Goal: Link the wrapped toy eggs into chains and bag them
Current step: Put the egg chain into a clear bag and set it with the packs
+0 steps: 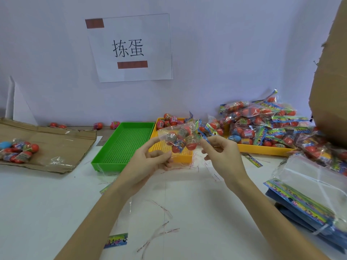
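A clear plastic bag (179,138) with several red wrapped toy eggs inside hangs in the air over the front of a yellow tray (185,158). My left hand (150,158) grips the bag's lower left end with curled fingers. My right hand (221,150) pinches the bag's right end, by its colourful header strip. More loose wrapped eggs (170,120) lie at the back of the yellow tray.
A green perforated tray (110,156) stands left of the yellow one. Filled egg bags (262,124) pile up at the right on another yellow tray. A stack of flat unused bags (309,194) lies at the right edge. Linked eggs (18,150) rest on flattened cardboard at the left.
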`<action>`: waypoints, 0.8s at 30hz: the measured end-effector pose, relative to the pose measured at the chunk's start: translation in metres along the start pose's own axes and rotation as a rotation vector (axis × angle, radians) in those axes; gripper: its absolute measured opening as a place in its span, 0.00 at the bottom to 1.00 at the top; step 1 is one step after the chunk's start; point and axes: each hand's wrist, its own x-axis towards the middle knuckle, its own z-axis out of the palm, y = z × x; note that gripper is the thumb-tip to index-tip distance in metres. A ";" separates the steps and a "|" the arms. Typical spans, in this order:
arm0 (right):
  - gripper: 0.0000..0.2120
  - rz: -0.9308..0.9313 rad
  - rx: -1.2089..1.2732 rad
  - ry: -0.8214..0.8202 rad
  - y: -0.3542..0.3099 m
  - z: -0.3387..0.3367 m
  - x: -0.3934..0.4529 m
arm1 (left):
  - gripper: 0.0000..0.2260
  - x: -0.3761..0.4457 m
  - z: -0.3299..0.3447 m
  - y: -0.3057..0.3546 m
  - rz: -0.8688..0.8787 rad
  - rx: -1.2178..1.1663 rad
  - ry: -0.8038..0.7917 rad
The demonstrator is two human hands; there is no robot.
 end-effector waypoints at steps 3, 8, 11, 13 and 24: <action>0.09 -0.002 0.002 0.005 -0.001 -0.003 0.002 | 0.33 0.001 -0.001 -0.001 0.015 0.016 -0.018; 0.08 0.030 0.034 -0.053 0.000 -0.001 0.002 | 0.33 -0.002 -0.003 0.001 0.046 0.103 -0.052; 0.08 0.067 0.065 -0.124 -0.001 -0.001 0.001 | 0.29 -0.004 0.002 0.003 0.039 0.104 -0.079; 0.08 0.062 0.032 -0.164 0.000 0.001 0.000 | 0.22 -0.003 0.008 0.003 0.074 0.101 -0.039; 0.22 -0.272 -0.304 0.036 0.006 0.007 -0.005 | 0.07 -0.002 0.018 -0.004 0.233 0.218 0.160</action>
